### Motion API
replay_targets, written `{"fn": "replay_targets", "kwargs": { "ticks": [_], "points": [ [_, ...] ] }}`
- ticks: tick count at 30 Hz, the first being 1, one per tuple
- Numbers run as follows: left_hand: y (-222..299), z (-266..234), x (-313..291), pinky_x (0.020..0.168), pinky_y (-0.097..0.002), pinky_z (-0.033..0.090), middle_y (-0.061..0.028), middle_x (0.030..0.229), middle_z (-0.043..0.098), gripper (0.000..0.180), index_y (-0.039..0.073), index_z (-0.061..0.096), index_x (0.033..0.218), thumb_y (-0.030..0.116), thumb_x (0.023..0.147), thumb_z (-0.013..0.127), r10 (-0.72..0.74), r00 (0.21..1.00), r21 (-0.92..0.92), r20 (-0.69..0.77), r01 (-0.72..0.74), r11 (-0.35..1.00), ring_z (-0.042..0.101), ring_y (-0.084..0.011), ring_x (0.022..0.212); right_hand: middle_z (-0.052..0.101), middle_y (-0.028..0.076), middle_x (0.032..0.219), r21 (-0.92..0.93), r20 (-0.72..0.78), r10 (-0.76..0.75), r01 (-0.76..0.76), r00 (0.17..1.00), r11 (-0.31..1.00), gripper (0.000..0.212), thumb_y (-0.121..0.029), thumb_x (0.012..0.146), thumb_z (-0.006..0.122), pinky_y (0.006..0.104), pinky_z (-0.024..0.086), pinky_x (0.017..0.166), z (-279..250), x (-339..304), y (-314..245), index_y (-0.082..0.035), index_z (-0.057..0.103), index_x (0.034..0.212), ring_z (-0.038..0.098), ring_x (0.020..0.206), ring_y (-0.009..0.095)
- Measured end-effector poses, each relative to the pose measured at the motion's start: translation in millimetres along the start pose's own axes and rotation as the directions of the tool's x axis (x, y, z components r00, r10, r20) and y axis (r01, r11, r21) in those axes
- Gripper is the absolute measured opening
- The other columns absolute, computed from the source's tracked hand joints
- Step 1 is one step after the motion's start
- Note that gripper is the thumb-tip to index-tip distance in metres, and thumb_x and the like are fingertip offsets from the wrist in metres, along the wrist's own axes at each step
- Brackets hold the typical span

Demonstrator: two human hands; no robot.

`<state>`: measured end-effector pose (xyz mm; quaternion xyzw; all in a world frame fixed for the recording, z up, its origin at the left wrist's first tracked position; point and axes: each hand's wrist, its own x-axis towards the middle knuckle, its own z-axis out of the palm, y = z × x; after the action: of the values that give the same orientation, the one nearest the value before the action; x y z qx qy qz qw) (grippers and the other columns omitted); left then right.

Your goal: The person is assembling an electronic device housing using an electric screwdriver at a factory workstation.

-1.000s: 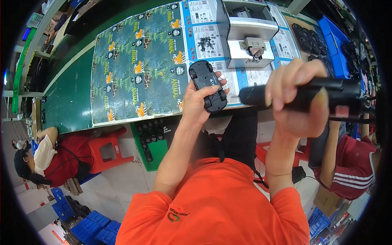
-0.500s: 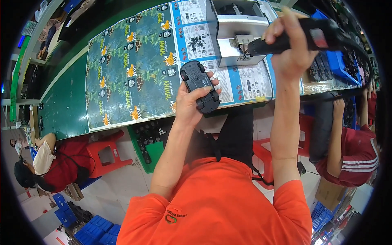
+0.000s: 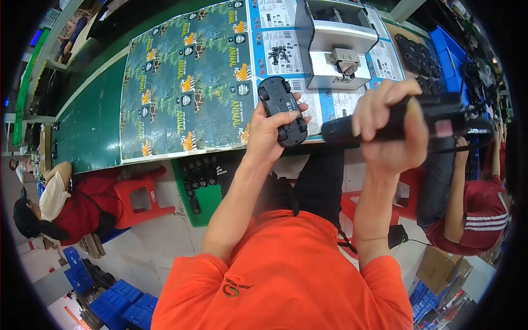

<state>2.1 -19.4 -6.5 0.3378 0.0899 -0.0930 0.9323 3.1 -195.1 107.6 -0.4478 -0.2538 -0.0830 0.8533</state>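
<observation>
A black toy car (image 3: 279, 103), turned underside up so its wheels and base show, lies in my left hand (image 3: 263, 135). My thumb presses on its base while the fingers wrap its far side. In my right hand (image 3: 390, 129) is a black electric screwdriver (image 3: 443, 118), held level with its narrow end pointing left toward the car; the two are apart. Motion smears that hand and the tool. Beyond them stands a silver metal box (image 3: 333, 41) with a small metal mechanism (image 3: 346, 63) on its near side.
Printed animal-pattern sheets (image 3: 212, 82) cover the green table (image 3: 91, 135). Small black parts (image 3: 280, 54) lie left of the metal box. At the right are several black car pieces (image 3: 415, 55) and a blue bin (image 3: 445, 58). A green tray (image 3: 206, 212) sits below the table edge. People sit at both sides.
My right hand has drawn the screwdriver away from the metal box, down and nearer the car. My left hand still holds the car in much the same place.
</observation>
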Motion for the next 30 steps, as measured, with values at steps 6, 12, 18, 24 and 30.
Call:
{"fn": "replay_targets", "kwargs": {
  "ticks": [6,12,18,24,30],
  "points": [
    [1.4,-3.6,-1.4,0.087,-0.0477,0.059,-0.0165,0.119,0.061,0.052,0.001,0.05,0.128,-0.009,0.079,0.063,-0.005,1.0,0.001,-0.004,0.005,1.0,0.064,-0.0307,0.108,0.049,0.008,0.071,-0.034,0.018,0.061,-0.06,0.998,0.998,0.023,-0.023,0.093,0.054,0.0297,0.045,0.052,13.0,-16.6,20.5,0.0,0.049,0.096,0.049,0.053,0.015],
    [3.8,0.7,-0.4,0.08,-0.0443,0.061,-0.016,0.115,0.062,0.052,-0.001,0.05,0.124,-0.012,0.075,0.062,-0.014,0.999,-0.013,-0.045,0.014,1.0,0.067,-0.0284,0.1,0.049,0.009,0.07,-0.153,0.069,0.094,-0.082,0.993,0.985,0.018,-0.015,0.088,0.059,0.0294,0.046,0.052,15.1,-20.0,30.8,0.0,0.049,0.092,0.05,0.053,0.016],
    [7.0,-2.3,-1.9,0.077,-0.0442,0.061,-0.0155,0.112,0.063,0.051,-0.002,0.051,0.123,-0.013,0.074,0.063,-0.041,0.995,-0.048,-0.096,0.037,0.998,0.067,-0.0291,0.098,0.051,0.008,0.067,-0.132,0.166,0.09,-0.069,0.982,0.989,0.024,-0.014,0.08,0.069,0.0292,0.045,0.05,24.3,-20.6,30.0,-0.001,0.05,0.083,0.05,0.053,0.017],
    [-0.7,-0.1,1.1,0.078,-0.0418,0.061,-0.0121,0.109,0.064,0.047,0.0,0.054,0.119,-0.013,0.075,0.063,-0.072,0.996,-0.111,-0.043,0.067,0.992,0.068,-0.0254,0.096,0.055,0.01,0.068,0.093,0.092,0.112,-0.121,0.989,0.988,0.025,-0.009,0.074,0.074,0.0292,0.048,0.052,19.7,-27.5,29.0,0.0,0.052,0.082,0.054,0.054,0.018],
    [5.6,-2.9,-3.3,0.08,-0.0423,0.061,-0.0131,0.11,0.064,0.048,0.001,0.053,0.12,-0.013,0.075,0.063,-0.05,0.997,-0.103,-0.051,0.044,0.994,0.067,-0.026,0.097,0.056,0.01,0.068,0.053,0.105,0.088,-0.094,0.991,0.994,0.024,-0.008,0.075,0.074,0.0288,0.048,0.053,25.4,-26.9,31.2,0.0,0.053,0.082,0.054,0.055,0.017]
  ]
}}
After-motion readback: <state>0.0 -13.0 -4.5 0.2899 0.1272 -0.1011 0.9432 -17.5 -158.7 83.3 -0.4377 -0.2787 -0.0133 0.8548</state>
